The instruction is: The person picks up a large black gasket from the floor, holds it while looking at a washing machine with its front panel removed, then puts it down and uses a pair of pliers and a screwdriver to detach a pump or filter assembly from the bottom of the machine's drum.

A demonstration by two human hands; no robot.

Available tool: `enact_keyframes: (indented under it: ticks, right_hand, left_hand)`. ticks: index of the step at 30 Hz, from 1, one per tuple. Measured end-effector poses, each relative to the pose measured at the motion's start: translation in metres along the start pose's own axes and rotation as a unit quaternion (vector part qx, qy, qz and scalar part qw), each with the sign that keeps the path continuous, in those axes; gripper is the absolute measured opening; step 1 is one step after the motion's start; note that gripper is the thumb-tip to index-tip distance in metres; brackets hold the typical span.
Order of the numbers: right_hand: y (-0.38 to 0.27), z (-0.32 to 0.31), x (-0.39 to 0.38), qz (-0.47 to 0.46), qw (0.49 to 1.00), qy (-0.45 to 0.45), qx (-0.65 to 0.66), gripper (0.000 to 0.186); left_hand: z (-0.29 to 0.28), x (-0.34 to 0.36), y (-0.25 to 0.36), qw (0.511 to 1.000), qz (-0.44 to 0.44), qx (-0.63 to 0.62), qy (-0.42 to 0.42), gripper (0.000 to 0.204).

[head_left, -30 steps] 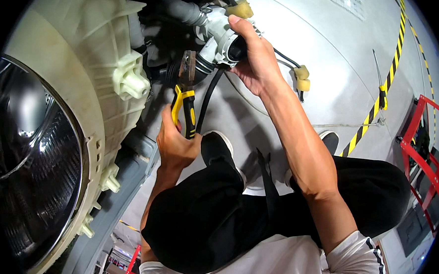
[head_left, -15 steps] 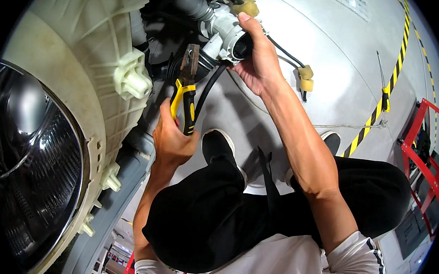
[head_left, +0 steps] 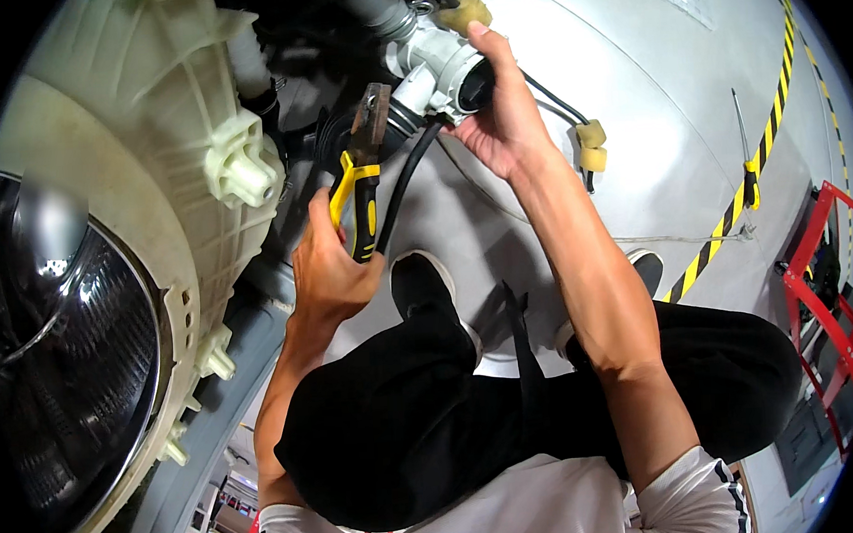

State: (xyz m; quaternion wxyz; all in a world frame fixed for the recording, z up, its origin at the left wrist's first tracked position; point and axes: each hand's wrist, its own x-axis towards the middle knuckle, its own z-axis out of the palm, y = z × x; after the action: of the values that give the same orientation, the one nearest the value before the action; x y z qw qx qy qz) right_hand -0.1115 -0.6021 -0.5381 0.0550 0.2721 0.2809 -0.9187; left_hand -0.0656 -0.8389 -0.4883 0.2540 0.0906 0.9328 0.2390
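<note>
My left hand (head_left: 332, 271) is wrapped round the yellow-and-black handles of a pair of pliers (head_left: 365, 188). Their worn metal jaws point up, next to the black ribbed hose on the pump's lower outlet. Closed round the right end of a white plastic drain pump (head_left: 432, 65) is my right hand (head_left: 504, 118), its thumb raised on the outer side and its other fingers mostly hidden underneath. A grey hose (head_left: 374, 7) with a wire clamp joins the pump's upper left. A black hose (head_left: 410, 176) hangs down between my hands.
A washing machine's cream tub (head_left: 163, 116) and steel drum (head_left: 74, 352) fill the left side. Yellow foam pieces (head_left: 591, 146) sit on a cable at right. A screwdriver (head_left: 750, 177) lies by the striped floor tape (head_left: 715, 242). A red metal frame (head_left: 823, 294) stands far right.
The washing machine's tub has shifted left and down in the picture. My hands keep their hold on the pliers and the pump, almost unmoved.
</note>
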Motion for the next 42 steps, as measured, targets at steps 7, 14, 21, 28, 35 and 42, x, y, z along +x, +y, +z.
enact_keyframes:
  ticks: [7,14,21,28,35,42]
  right_hand:
    - [0.0,0.002,-0.002,-0.008,0.998,0.014,0.064,0.046]
    - [0.0,0.001,0.0,-0.002,0.997,0.002,0.079,0.046]
    - [-0.001,0.001,-0.001,-0.018,0.999,0.016,0.024,0.053]
    - [-0.002,0.001,0.0,-0.022,0.999,0.018,0.033,0.049]
    - [0.004,0.004,0.002,-0.026,0.998,0.02,0.055,0.049]
    - [0.01,0.003,0.006,-0.044,0.997,-0.002,0.07,0.052]
  left_hand:
    - [-0.004,-0.001,0.0,1.0,0.004,0.003,0.005,0.077]
    - [-0.01,0.002,0.005,1.0,-0.021,0.016,-0.009,0.077]
    - [-0.009,0.001,0.003,0.999,-0.018,0.03,-0.01,0.077]
    - [-0.008,-0.001,0.003,1.0,-0.014,0.025,-0.01,0.076]
    - [-0.004,-0.003,0.006,0.999,-0.034,0.01,-0.009,0.074]
    - [0.003,-0.001,0.002,1.0,-0.001,-0.006,0.02,0.076]
